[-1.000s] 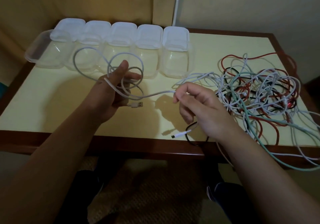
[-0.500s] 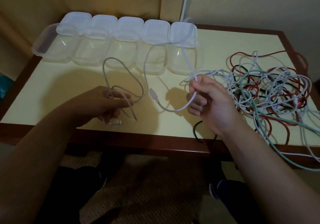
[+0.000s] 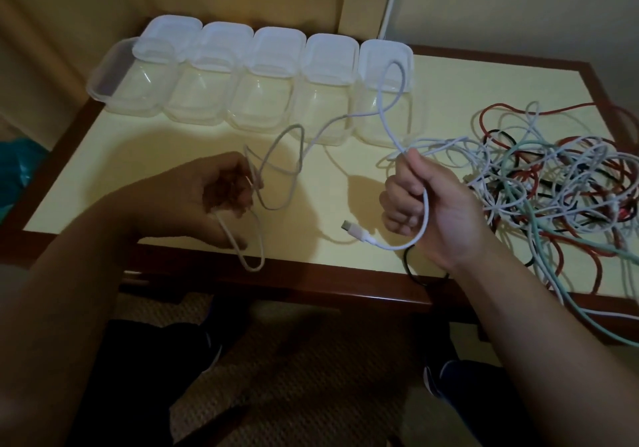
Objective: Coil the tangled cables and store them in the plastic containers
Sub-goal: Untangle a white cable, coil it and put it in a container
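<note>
A white cable runs between both hands above the pale yellow table. My left hand has curled fingers around loose loops of it, one loop hanging past the table's front edge. My right hand grips the cable near its other end, and the white plug dangles left of the fist. A tall loop rises in front of the rightmost container. A tangle of white, red, black and green cables lies right of my right hand. Several clear plastic containers stand in a row at the back.
White lids lean behind the containers. Cable strands, one green, hang over the table's front right edge. A black cable loops over the front edge under my right wrist. A teal object sits at far left.
My right hand has pulled the white cable's plug end free; it now dangles left of the fist. My left hand turned palm-down with the loops, then shifted right; a loop now hangs off the edge.
</note>
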The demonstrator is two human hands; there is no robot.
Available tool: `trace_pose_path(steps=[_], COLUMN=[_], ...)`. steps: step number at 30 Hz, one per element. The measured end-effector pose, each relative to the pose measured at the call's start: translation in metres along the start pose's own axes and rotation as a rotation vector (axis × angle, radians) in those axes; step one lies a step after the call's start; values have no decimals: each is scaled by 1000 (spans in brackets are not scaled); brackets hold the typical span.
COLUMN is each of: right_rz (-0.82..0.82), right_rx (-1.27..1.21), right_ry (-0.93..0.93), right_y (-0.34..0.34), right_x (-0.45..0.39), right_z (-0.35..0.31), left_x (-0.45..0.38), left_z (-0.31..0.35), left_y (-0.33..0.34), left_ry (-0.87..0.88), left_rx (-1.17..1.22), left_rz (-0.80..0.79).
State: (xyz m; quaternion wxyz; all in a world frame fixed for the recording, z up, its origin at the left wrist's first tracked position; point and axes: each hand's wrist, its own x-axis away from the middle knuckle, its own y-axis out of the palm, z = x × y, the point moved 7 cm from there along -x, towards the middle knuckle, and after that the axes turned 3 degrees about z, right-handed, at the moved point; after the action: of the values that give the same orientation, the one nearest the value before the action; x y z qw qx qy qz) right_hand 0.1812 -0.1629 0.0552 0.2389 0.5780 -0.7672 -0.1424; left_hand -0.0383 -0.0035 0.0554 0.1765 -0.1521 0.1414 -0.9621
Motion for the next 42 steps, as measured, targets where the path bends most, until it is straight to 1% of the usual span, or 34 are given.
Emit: trace_pose_path(steps=[2,3,5,6,7,8,11,12,13,14,16,18,19,21,22,24,25,27,29,31,33,34,36,38,40,42], right_rz=[-4,-6,-7,-16,-31,-44,-27,-16,-9,-4,6,20,28,48,53,55,68,119,214,375,483,484,432,374,282,196], right_rx=[6,7,2,1,2,3,14,22,30,43,89,137,153,179,185,179,176,190,228,293,403,486,708,912,1014,1005], right_ry=[6,8,12,10,6,1,3,6,3,-6,-30,-49,-55,-66,-74,-99,-110,-128,-153,-182,-284,-355,-451,-503,-513,-489], right_y=[-2,-3,-4,-4,-2,-2,-3,-4,-3,-3,-1,1,2,3,4,5,3,-1,-7,-15,-21,-20,-15,-9,0,8], right_x=[0,1,1,1,2,3,3,3,3,3,2,3,3,3,3,3,4,3,3,5,10,12,13,8,2,-2], right_z=[-1,-2,-3,-4,-5,-5,-3,-2,-1,-1,-1,0,1,3,3,1,-2,-6,-10,-11,-16,-19,-22,-21,-20,-16], left_x=[6,7,0,-4,-8,-10,-7,-5,-5,-6,-12,-18,-20,-22,-23,-28,-30,-35,-39,-44,-49,-53,-58,-59,-57,-51], left_z=[-7,-8,-9,-9,-7,-4,13,19,25,31,45,59,65,74,77,81,82,81,81,76,70,65,56,52,53,52], left_y=[1,0,-6,-9,-12,-15,-24,-20,-14,-6,13,40,55,84,95,107,109,107,105,101,100,100,102,103,101,97], left_ry=[-39,-43,-26,-34,-55,-49,8,44,85,130,199,245,253,279,308,397,433,426,371,301,240,209,145,108,95,113], left_rx=[147,174,255,334,379,322,-161,-205,-193,-164,-59,23,37,-41,-115,-258,-300,-291,-167,49,287,397,575,741,956,1073], left_rz=[-160,-191,-133,-52,62,201,624,709,753,762,694,519,416,261,225,210,223,251,245,272,291,291,254,164,30,-41])
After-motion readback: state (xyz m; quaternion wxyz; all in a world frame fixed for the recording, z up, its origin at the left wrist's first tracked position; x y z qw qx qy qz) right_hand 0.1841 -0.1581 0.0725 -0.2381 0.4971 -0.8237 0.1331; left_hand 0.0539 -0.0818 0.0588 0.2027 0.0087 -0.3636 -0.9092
